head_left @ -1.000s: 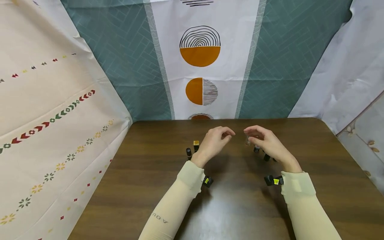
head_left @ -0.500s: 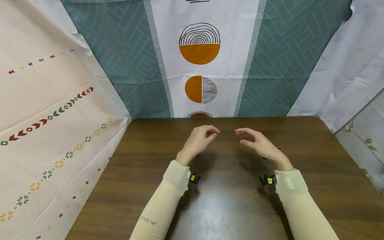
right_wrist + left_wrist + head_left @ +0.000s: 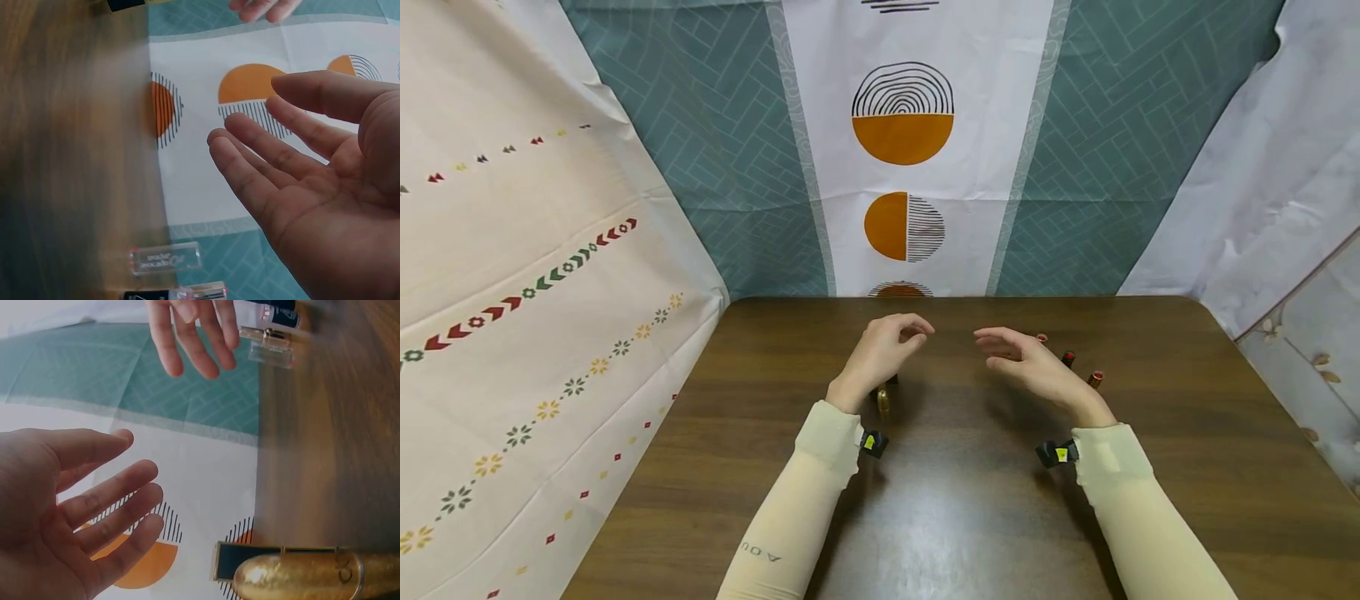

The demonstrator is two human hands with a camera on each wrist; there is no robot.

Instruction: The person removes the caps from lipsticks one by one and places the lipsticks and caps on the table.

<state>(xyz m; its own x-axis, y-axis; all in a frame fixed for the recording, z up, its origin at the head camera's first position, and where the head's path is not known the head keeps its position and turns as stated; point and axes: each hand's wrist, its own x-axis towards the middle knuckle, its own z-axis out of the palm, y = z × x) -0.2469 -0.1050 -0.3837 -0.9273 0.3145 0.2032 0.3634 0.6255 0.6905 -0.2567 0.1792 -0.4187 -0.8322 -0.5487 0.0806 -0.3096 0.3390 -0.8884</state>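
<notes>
My left hand [image 3: 880,354] hovers over the table with fingers bent loosely, holding nothing; in the left wrist view its palm and fingers [image 3: 140,494] show. Under its wrist stand a gold rounded lipstick tube [image 3: 300,575] and a black case with gold edging [image 3: 228,561], partly hidden by the hand in the head view. My right hand [image 3: 1030,367] is raised opposite, fingers extended and apart, with nothing in its grasp. Beside and beyond it stand several small reddish cosmetic tubes [image 3: 1096,380]. One is a transparent lettered tube [image 3: 165,257], with a dark-labelled tube [image 3: 147,295] near it.
The brown wooden table [image 3: 955,517] reaches back to a hanging teal and white cloth [image 3: 977,167]. A cream patterned cloth [image 3: 550,333] borders the left side, a white cloth [image 3: 1240,183] the right. Dark cameras [image 3: 874,443] are strapped at both wrists.
Both hands have moved left, the left one farther, and remain raised. The reddish tubes by the right hand and the gold tube by the left wrist now show more.
</notes>
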